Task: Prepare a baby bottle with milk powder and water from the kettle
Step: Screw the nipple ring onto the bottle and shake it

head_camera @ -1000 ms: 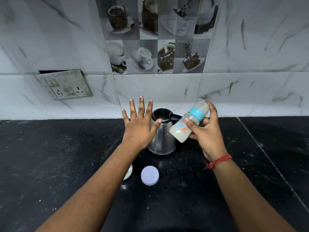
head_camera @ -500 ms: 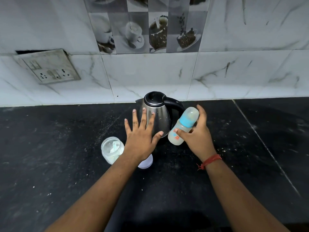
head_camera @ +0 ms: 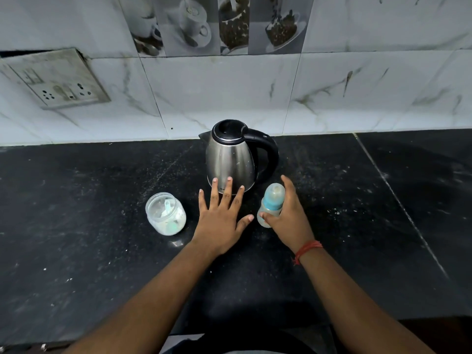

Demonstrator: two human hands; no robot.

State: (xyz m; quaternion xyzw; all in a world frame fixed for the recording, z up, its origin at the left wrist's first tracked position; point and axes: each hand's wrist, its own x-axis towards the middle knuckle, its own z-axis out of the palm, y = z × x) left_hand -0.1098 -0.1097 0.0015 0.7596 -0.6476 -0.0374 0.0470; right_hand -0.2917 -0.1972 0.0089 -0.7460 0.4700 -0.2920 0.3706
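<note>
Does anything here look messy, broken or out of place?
Yes. White specks, probably spilled milk powder, are scattered over the black counter around the kettle. The wall socket plate hangs crooked with a dark gap above it. The powder jar stands open, no lid in sight.

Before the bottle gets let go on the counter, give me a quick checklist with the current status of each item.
1. Baby bottle gripped by right hand: ok.
2. Blue collar and cap on bottle: ok.
3. Bottle base resting on counter: cannot tell.
4. Left hand free, fingers spread: ok.
5. Kettle upright, lid shut: ok.
6. Powder jar closed: not ok, open with scoop inside.
</note>
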